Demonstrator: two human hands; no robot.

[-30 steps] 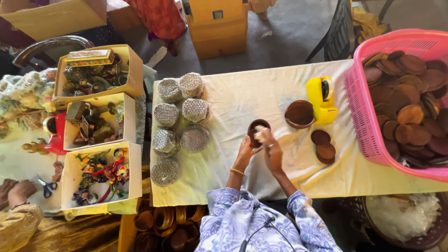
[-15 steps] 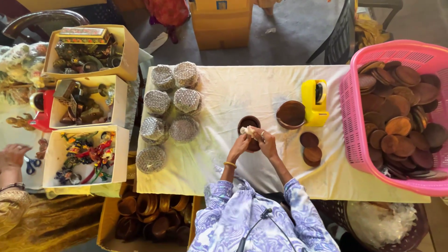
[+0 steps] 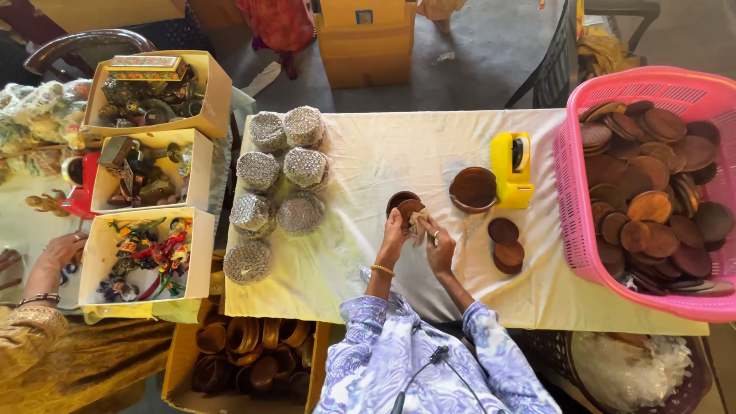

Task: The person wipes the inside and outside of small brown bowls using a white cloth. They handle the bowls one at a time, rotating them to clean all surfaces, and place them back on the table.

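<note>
My left hand [image 3: 393, 232], with a gold bangle on the wrist, grips a small round brown wooden disc [image 3: 409, 208] just above the white cloth-covered table [image 3: 368, 161]. My right hand [image 3: 441, 247] presses a crumpled beige scrap [image 3: 419, 222] against that disc. A small dark wooden bowl [image 3: 398, 198] sits right behind the disc. A larger brown wooden bowl [image 3: 473, 188] stands to the right, beside a yellow tape dispenser [image 3: 512, 170]. Three small wooden discs [image 3: 506, 244] lie stacked near my right hand.
A pink basket [image 3: 571, 230] full of wooden discs fills the right side. Several mesh-wrapped round bundles [image 3: 280, 180] lie at the table's left. Cardboard boxes of trinkets [image 3: 146, 253] stand further left, where another person's hand [image 3: 63, 249] rests. A box of wooden bowls [image 3: 245, 353] sits below.
Both hands stay together over the small wooden disc, working the beige scrap against it. The camera view has shifted a little.
</note>
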